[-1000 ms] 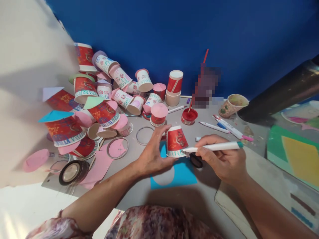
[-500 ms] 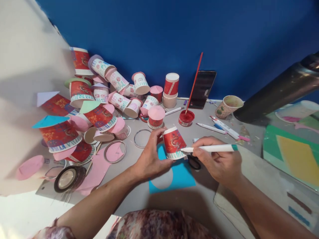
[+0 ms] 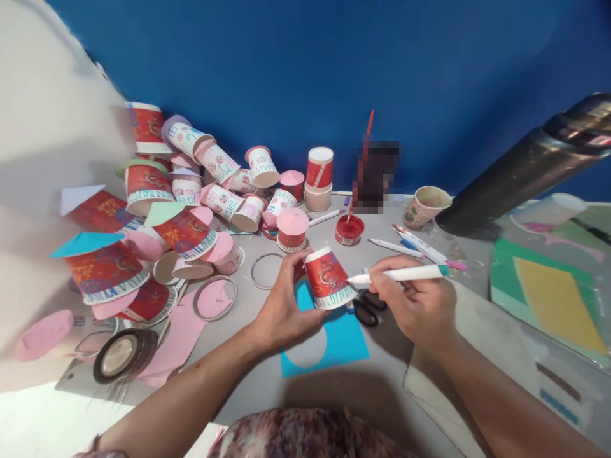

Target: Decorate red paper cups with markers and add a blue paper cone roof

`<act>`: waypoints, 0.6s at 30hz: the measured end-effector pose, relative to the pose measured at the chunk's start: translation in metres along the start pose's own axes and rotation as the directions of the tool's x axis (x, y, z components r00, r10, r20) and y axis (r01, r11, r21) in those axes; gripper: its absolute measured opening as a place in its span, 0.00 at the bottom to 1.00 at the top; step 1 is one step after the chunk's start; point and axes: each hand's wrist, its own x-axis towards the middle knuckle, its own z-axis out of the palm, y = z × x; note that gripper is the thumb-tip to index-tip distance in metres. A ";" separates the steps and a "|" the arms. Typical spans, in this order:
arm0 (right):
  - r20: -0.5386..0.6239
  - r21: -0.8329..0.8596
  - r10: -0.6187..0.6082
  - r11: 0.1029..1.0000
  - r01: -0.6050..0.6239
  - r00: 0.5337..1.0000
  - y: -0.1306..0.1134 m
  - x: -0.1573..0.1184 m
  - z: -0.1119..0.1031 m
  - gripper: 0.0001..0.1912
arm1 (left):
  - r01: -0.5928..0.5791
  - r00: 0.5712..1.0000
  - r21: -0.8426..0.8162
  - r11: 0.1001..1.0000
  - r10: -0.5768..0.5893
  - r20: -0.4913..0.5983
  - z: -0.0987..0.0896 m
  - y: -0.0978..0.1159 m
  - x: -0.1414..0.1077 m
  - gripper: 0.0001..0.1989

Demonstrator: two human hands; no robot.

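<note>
A red paper cup with a gold dragon is in my left hand, upside down and tilted, thumb low and fingers behind it. Green zigzag strokes run along its white rim. My right hand grips a white marker with a green end; its tip is at the cup's right side, and I cannot tell whether it touches. Under the cup lies a blue paper sheet with a round hole cut out. Black-handled scissors rest just behind my right hand's fingers.
Many decorated cups with paper roofs, such as a blue-roofed cup, crowd the left. A red paint pot holds a brush. Several markers, a patterned cup, a black flask and coloured sheets stand or lie rightward. A tape roll is front left.
The marker tip has moved from the cup's lower rim to slightly higher at its right side. The cup has tilted a little, and the whole view has shifted slightly.
</note>
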 end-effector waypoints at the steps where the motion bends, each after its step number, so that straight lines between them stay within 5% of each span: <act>1: -0.018 -0.008 0.020 1.000 -0.021 1.000 0.000 0.001 0.000 0.09 | 0.000 1.000 -0.014 1.000 0.000 0.003 0.001 0.000 0.000 0.40; 18: -0.062 0.051 0.103 0.994 -0.100 0.993 0.006 0.008 -0.003 0.11 | -0.086 0.996 0.002 0.996 0.086 0.028 -0.003 -0.005 0.002 0.41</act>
